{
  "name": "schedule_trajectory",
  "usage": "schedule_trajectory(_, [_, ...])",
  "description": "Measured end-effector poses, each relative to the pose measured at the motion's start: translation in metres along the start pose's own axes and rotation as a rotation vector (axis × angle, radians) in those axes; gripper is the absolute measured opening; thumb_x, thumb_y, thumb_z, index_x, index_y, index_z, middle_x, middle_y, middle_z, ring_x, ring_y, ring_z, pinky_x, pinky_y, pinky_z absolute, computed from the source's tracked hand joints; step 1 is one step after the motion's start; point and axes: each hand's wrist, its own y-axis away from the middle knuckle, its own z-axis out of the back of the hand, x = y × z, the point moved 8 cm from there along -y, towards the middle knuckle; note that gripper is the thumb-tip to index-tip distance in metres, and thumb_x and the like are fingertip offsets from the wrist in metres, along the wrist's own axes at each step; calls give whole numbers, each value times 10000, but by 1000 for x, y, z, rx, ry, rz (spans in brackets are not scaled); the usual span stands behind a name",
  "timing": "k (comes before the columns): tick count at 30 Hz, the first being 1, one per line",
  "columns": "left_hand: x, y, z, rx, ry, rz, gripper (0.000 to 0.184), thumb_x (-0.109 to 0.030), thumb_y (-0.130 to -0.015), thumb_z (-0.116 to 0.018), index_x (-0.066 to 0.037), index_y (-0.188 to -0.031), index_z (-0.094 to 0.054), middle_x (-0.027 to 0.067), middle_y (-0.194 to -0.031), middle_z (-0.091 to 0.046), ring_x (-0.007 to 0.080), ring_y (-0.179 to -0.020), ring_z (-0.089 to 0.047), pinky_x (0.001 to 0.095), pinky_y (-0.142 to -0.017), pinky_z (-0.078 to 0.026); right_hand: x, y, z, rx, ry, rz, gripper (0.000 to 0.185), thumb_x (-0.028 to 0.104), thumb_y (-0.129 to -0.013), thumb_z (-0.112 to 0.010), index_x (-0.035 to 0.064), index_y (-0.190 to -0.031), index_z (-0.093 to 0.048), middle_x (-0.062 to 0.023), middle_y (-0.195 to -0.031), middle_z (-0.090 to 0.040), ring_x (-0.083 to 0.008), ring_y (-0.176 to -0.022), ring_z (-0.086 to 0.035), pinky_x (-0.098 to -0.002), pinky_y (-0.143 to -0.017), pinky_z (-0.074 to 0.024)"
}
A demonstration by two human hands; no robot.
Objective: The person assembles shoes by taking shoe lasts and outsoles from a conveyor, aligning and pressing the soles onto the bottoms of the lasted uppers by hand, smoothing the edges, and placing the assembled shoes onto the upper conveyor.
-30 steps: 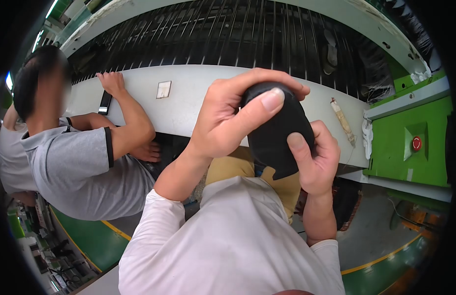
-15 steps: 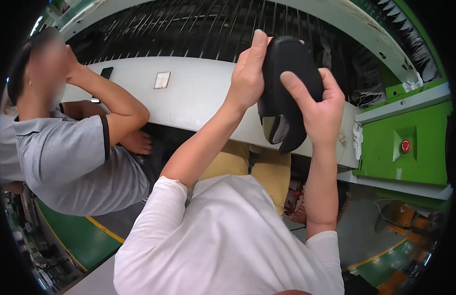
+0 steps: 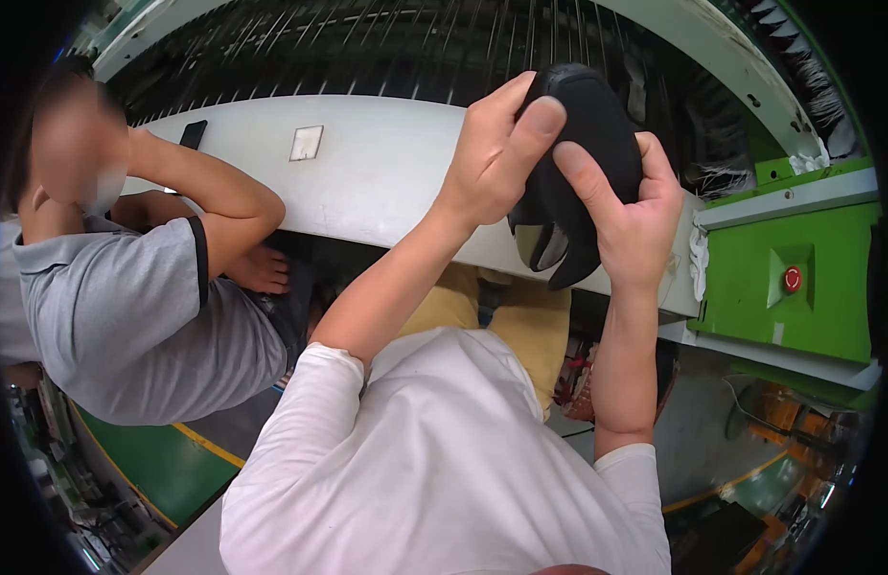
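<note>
Head view, black piece: I hold the soft, shoe-like black piece [image 3: 594,120] up over the right part of the white tabletop [image 3: 386,144], across its width; how far above I cannot tell.
Rounded end: it points away from me, past the tabletop's far edge toward the dark metal rods [image 3: 367,57].
Long axis: it runs from those rods back toward my lap, crosswise to the tabletop's long edges, the narrow end nearest me.
Look of the piece: matte black, smooth and broad at the far end, bulging to the right, then narrowing to a curved flap; a paler lining shows in the opening beside that flap.
Left hand: my left hand [image 3: 492,158] grips the left side, thumb flat on the face toward me, the other fingers mostly hidden.
Right hand: my right hand [image 3: 637,216] clasps the right side, thumb on the same face near my left thumb, fingers bent around the edge.
Tabletop, left part: a pale square [image 3: 307,143] lies nearer the far edge, with a dark flat phone-like object [image 3: 193,133] farther left, near a co-worker's forearm [image 3: 214,187].
Beyond the right end: a green panel [image 3: 741,297] carries a red button [image 3: 793,279].
</note>
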Motion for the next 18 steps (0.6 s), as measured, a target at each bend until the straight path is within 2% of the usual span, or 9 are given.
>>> schedule_trajectory(2, [-6, 0, 2, 36, -59, 24, 478, -422, -1166, -523, 2, -985, -649, 43, -841, -574, 139, -779, -491, 318, -689, -420, 4, 1, -2, -4, -28, 19, 382, 212, -858, -993, 40, -932, -660, -45, -882, -781, -89, -766, -728, -244, -678, -596])
schedule_trajectory(5, [-4, -6, 0, 48, -68, 8, 534, -443, -1196, -446, 15, -1052, -679, 43, -864, -605, 146, -798, -542, 317, -715, -460, -1, -4, 1, 21, -6, -10, 375, 222, -871, -983, 27, -967, -677, -52, -892, -785, -96, -780, -736, -247, -683, -601])
schedule_trajectory(8, [10, -6, -6, -71, 108, 27, 632, -489, -1217, -339, 33, -1179, -692, 68, -944, -697, 160, -881, -646, 315, -788, -525, 1, -14, 0, 59, 14, -38, 367, 229, -896, -962, 6, -1010, -693, -64, -910, -790, -103, -788, -743, -253, -692, -609])
schedule_trajectory(11, [19, 3, -11, -136, 57, 47, 729, -535, -1218, -242, 47, -1279, -676, 104, -1054, -767, 189, -994, -718, 317, -876, -565, -6, -23, 1, 105, -50, -40, 369, 226, -916, -943, -15, -1050, -698, -75, -928, -794, -112, -796, -750, -262, -705, -620])
schedule_trajectory(12, [20, 4, -10, -117, 43, 60, 731, -535, -1216, -223, 38, -1286, -671, 134, -1080, -788, 201, -1010, -739, 325, -873, -577, -4, -23, 1, 142, -49, -44, 382, 217, -922, -937, -20, -1085, -684, -81, -979, -795, -111, -841, -754, -261, -730, -625])
schedule_trajectory(18, [29, -4, -6, -122, -92, -24, 659, -452, -1220, -221, 21, -1275, -676, 132, -946, -792, 200, -872, -744, 339, -781, -585, -8, -24, 7, 177, 18, -13, 439, 214, -926, -936, -20, -1172, -657, -87, -1057, -790, -119, -946, -755, -269, -808, -631])
